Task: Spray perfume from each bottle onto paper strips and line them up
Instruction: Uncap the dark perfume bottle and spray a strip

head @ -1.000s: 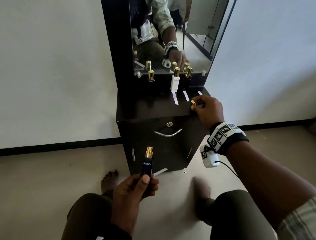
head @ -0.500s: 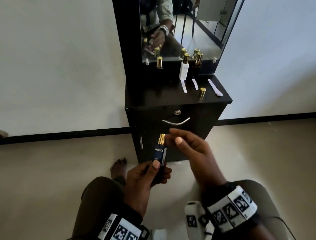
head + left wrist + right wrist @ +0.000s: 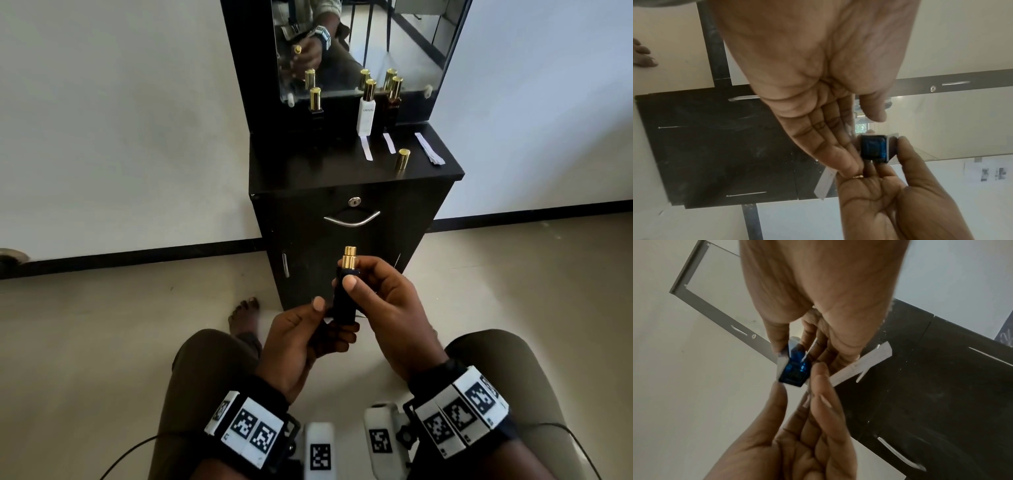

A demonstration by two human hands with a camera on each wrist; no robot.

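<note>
A dark blue perfume bottle (image 3: 344, 301) with a bare gold sprayer (image 3: 349, 262) is upright over my lap. My left hand (image 3: 322, 323) grips its lower body. My right hand (image 3: 363, 291) pinches its upper part, thumb on the front. In the left wrist view the bottle's base (image 3: 873, 149) shows between both hands. A white paper strip (image 3: 861, 363) sticks out from behind the fingers by the bottle; which hand holds it is unclear. The bottle's gold cap (image 3: 402, 159) stands on the black cabinet top (image 3: 308, 164).
At the cabinet's back, under the mirror (image 3: 359, 44), stand a white bottle (image 3: 365, 114), a dark brown bottle (image 3: 392, 106) and a black bottle (image 3: 315, 106). Two strips (image 3: 366, 147) (image 3: 389, 143) lie before them, with a small stack of strips (image 3: 429, 148) to the right.
My right hand set the gold cap on the cabinet top, drew back to my lap and took hold of the blue bottle. The left hand raised the bottle slightly.
</note>
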